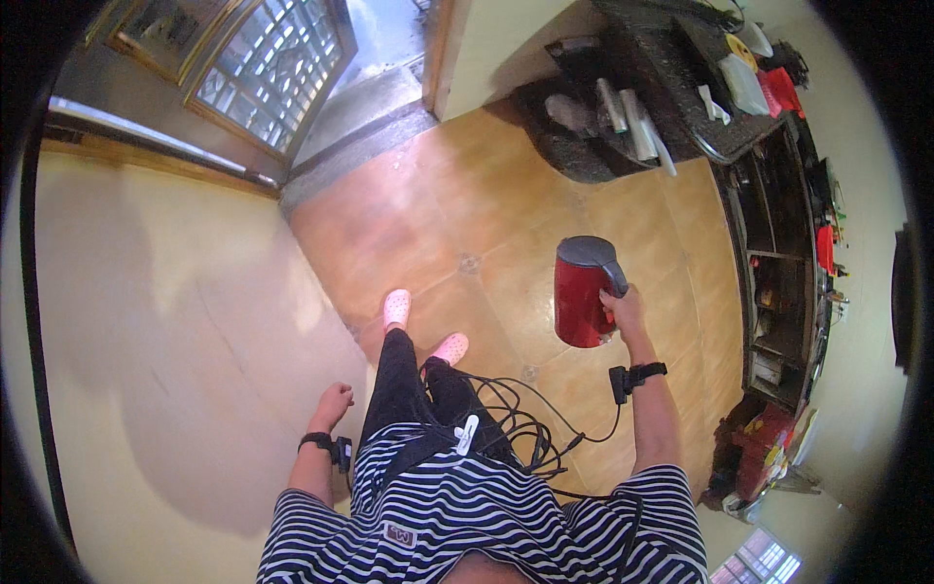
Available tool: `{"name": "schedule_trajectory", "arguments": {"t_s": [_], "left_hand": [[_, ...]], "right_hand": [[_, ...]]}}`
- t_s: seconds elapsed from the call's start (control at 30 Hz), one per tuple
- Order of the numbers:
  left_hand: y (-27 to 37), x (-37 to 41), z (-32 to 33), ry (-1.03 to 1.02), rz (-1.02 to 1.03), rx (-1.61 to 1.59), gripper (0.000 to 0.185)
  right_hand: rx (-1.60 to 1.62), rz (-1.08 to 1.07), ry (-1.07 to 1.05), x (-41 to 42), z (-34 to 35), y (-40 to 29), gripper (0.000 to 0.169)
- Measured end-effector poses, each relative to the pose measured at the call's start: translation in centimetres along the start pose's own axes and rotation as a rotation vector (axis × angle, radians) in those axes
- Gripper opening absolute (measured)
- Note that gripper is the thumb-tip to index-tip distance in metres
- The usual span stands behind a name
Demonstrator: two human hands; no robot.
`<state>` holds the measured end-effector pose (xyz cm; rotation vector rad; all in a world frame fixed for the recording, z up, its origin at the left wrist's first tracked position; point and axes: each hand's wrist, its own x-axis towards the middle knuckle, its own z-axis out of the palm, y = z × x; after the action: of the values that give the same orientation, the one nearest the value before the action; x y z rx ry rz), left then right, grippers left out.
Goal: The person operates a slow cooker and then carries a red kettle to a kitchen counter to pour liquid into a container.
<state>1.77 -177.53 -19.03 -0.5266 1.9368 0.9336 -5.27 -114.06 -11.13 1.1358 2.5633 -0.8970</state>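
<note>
A red electric kettle point(576, 299) with a dark grey lid hangs upright above the tiled floor, out in front of my right side. My right hand point(624, 310) is wrapped around its grey handle. On the other side, my left hand point(336, 405) hangs beside my left leg with its fingers curled and nothing visible in it. It is nearest to the pale wall. Each wrist wears a black strap with a small device.
Coiled black cables point(540, 445) hang at my waist. An open door point(263, 80) with a barred glass panel stands at the upper left, beside a raised threshold point(357, 153). Dark shelving point(781, 292) lines the right side. Rolled tubes point(635, 124) lie near a dark counter point(686, 80).
</note>
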Motion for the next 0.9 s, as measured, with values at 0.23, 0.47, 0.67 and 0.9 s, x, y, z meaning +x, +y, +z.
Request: {"name": "schedule_trajectory", "arguments": {"t_s": [0.23, 0.47, 0.67, 0.9], "left_hand": [[-1.4, 1.0, -2.0, -0.013, -0.045, -0.108, 0.029], [-3.6, 3.1, -4.0, 0.000, -0.064, -0.101, 0.029], [-3.2, 3.2, -5.2, 0.020, -0.061, -0.150, 0.029], [-5.2, 4.6, -4.2, -0.057, -0.110, -0.205, 0.028]], "right_hand": [[-0.154, -0.131, -0.102, 2.9, 5.2, -11.0, 0.025], [-0.335, -0.300, -0.011, 10.4, 11.8, -22.9, 0.022], [-0.256, -0.402, 0.125, 14.4, 11.2, -30.8, 0.022], [0.020, -0.076, 0.218, 20.0, 5.2, -21.8, 0.019]]}}
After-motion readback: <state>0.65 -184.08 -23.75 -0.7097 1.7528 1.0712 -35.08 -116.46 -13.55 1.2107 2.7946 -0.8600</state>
